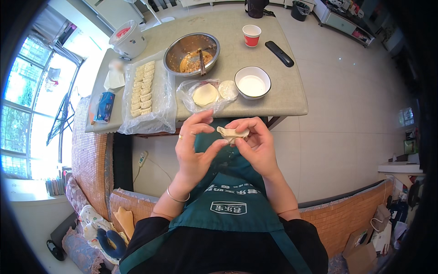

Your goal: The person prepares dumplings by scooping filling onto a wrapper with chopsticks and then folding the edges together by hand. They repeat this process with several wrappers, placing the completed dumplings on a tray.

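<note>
A partly pleated dumpling (233, 134) is pinched between the thumb and fingers of my right hand (258, 145), above my lap. My left hand (193, 144) has its thumb tip at the dumpling's left edge, while its fingers are spread apart and raised. Just beyond my hands, a stack of round dumpling wrappers (205, 95) lies on a plastic bag (184, 89), with another wrapper (228, 89) beside it. A steel bowl (174, 58) behind them holds minced filling (191, 61) and a pair of chopsticks (202, 63). Finished dumplings (143, 89) stand in two rows on plastic sheeting (164, 99).
An enamel bowl (253, 84) with white contents stands near the table's front edge (284, 106). Farther back are a paper cup (252, 36) and a black case (279, 54). On the left are a white bucket (128, 42) and a blue tissue pack (104, 107). A woven-mat sofa (342, 219) is behind me.
</note>
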Demonstrator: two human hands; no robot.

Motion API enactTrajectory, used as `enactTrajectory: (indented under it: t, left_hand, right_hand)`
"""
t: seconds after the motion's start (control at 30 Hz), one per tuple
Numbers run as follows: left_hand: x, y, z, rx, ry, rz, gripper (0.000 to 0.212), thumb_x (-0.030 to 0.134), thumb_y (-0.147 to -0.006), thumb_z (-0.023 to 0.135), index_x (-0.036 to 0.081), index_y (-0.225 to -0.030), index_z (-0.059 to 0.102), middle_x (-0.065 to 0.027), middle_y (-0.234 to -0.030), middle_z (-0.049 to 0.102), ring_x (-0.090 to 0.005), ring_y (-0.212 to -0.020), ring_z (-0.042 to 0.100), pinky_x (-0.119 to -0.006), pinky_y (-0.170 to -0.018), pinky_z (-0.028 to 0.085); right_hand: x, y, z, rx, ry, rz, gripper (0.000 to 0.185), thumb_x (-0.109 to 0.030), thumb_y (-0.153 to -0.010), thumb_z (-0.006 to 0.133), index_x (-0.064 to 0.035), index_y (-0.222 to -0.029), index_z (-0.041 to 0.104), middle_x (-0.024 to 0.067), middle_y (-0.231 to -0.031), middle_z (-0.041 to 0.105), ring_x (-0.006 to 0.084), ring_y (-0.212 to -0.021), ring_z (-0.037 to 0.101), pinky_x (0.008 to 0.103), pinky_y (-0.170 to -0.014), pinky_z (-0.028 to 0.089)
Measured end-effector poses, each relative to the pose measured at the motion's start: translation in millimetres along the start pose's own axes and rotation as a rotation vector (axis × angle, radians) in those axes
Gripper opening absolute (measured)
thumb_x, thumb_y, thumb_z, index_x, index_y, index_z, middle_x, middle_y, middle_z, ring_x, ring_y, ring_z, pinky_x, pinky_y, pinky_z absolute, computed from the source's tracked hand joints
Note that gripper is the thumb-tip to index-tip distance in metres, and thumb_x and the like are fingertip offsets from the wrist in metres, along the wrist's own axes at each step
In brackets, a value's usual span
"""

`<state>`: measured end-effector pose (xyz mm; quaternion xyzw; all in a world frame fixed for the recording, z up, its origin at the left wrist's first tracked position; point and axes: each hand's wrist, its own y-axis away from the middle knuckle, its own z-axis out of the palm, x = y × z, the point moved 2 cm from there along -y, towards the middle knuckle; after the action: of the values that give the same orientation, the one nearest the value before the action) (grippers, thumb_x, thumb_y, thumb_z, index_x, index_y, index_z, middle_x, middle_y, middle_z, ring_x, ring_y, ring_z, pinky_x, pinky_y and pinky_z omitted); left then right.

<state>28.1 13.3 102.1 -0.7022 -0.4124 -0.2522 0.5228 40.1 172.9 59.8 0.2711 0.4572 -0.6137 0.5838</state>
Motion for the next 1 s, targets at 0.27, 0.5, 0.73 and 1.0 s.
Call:
enactTrajectory:
  t: [0.27,0.5,0.73,1.0]
  left_hand:
    - [-4,6,2,0.000,-0.120,0.008,0.023,0.002,-0.071,0.079,0.003,-0.089,0.065,-0.0143,-0.119,0.061,-0.0252,-0.099,0.062,-0.034,-0.087,0.051]
    - [-3,7,3,0.012,-0.113,0.027,0.021,0.000,-0.071,0.077,0.003,-0.089,0.066,-0.0139,-0.119,0.061,-0.0246,-0.099,0.062,-0.034,-0.086,0.051]
    - [-1,8,7,0.042,-0.120,0.073,0.020,-0.002,-0.071,0.076,0.003,-0.087,0.066,-0.0138,-0.118,0.061,-0.0247,-0.097,0.062,-0.036,-0.089,0.050]
    - [-1,10,9,0.060,-0.191,0.162,0.021,0.000,-0.068,0.077,0.007,-0.085,0.067,-0.0119,-0.115,0.064,-0.0240,-0.092,0.063,-0.046,-0.103,0.038]
  right_hand:
    - [2,-2,2,0.007,-0.001,0.003,0.018,0.003,-0.088,0.060,-0.0019,-0.103,0.052,0.0149,-0.116,0.057,0.0154,-0.102,0.058,0.0273,-0.082,0.051]
    - [2,-3,5,0.006,0.035,-0.036,0.016,0.003,-0.089,0.060,-0.0016,-0.102,0.053,0.0139,-0.115,0.058,0.0158,-0.103,0.058,0.0281,-0.086,0.049]
    - [2,-1,9,0.041,0.027,-0.051,0.016,0.006,-0.087,0.060,-0.0014,-0.100,0.054,0.0108,-0.113,0.059,0.0140,-0.103,0.058,0.0274,-0.088,0.049]
    - [3,1,10,0.069,0.053,-0.061,0.015,0.004,-0.088,0.061,-0.0010,-0.100,0.055,0.0120,-0.113,0.059,0.0147,-0.102,0.058,0.0275,-0.087,0.048]
